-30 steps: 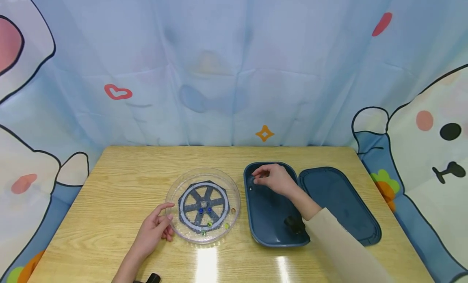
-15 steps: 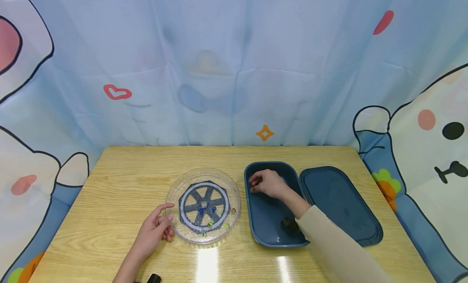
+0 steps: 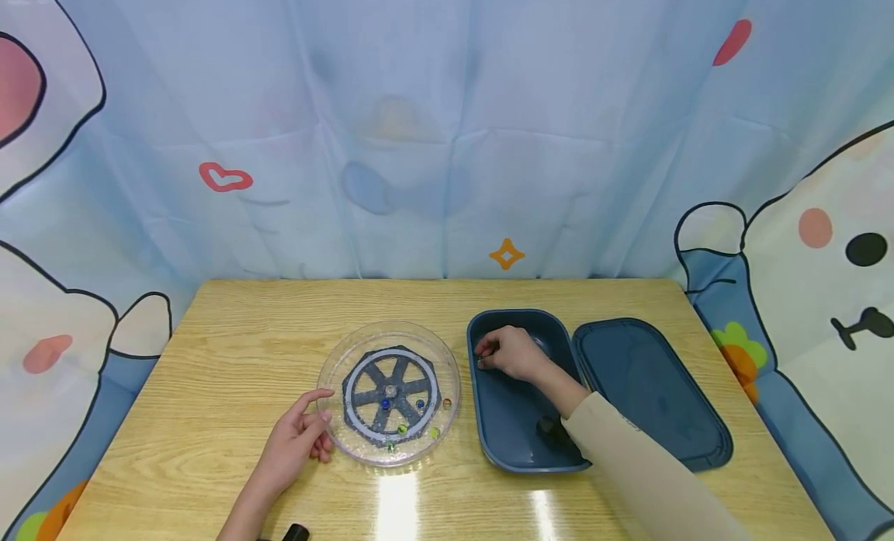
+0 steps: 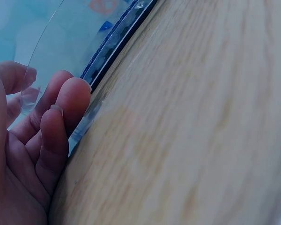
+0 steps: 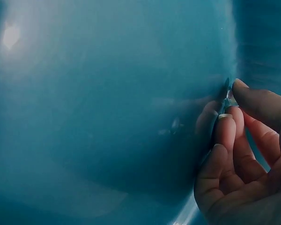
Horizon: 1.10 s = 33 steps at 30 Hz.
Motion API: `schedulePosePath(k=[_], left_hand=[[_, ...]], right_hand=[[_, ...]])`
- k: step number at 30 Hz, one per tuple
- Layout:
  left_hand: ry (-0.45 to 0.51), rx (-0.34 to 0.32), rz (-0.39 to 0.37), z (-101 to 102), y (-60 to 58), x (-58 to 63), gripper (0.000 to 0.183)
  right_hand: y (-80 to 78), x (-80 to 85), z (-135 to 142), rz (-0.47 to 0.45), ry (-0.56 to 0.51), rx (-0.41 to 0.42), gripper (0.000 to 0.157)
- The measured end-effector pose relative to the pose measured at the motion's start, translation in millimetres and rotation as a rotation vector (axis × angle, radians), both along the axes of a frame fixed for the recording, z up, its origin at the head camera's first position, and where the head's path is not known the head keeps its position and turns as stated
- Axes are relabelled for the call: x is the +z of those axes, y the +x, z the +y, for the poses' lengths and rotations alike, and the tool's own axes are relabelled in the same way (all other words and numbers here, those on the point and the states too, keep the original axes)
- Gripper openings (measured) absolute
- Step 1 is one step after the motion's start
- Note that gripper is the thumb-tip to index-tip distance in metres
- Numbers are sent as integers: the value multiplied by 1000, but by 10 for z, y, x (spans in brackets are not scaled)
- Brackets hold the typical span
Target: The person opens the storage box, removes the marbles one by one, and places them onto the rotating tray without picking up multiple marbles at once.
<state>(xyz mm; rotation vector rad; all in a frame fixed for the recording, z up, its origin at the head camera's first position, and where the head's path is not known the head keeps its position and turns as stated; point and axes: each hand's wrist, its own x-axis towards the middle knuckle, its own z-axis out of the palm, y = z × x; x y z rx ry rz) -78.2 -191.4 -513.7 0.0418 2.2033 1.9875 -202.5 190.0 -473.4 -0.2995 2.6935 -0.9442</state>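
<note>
A round clear dish [image 3: 335, 440] stands on the table, with a dark spoked wheel pattern [image 3: 380, 424] in it. Several marbles lie inside, among them a blue marble [image 3: 385, 404] and a yellow-green marble [image 3: 402, 429]. At the dish's left rim my left hand [image 3: 296, 432] holds the edge, index finger over it and the other fingers curled against the outer wall. My right hand [image 3: 513, 353] reaches into the dark blue box [image 3: 510, 417]. By the box's left wall its thumb and fingertips pinch a small clear marble [image 5: 230, 98], mostly covered by the fingers.
Right of the box lies its flat dark blue lid [image 3: 649, 393]. A black wrist camera [image 3: 552, 430] on my right wrist hangs over the box. The wooden table [image 3: 230, 355] ends at a printed curtain [image 3: 391, 215].
My right hand has lowered into the box and its fingers have closed around the clear marble. One blue marble in the dish has rolled to the right. The left hand stays put.
</note>
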Motion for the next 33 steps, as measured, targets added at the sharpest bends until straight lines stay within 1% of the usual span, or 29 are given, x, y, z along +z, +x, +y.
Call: schedulePosePath(k=[9,17,23,33], left_hand=[[-2,-4,-3,-1,2,7,35],[-8,-8,3,0,4,15,35],[-8,-9,6,-1,2,6,35],[-8,-7,6,-3,0,-1,35]], right_hand=[[28,34,-7,9,13,7,10],[41,88,-6,23,-16,3,10],[60,248,3,8,-74,-29,12],[146,514,22,72,-152,-42,15]])
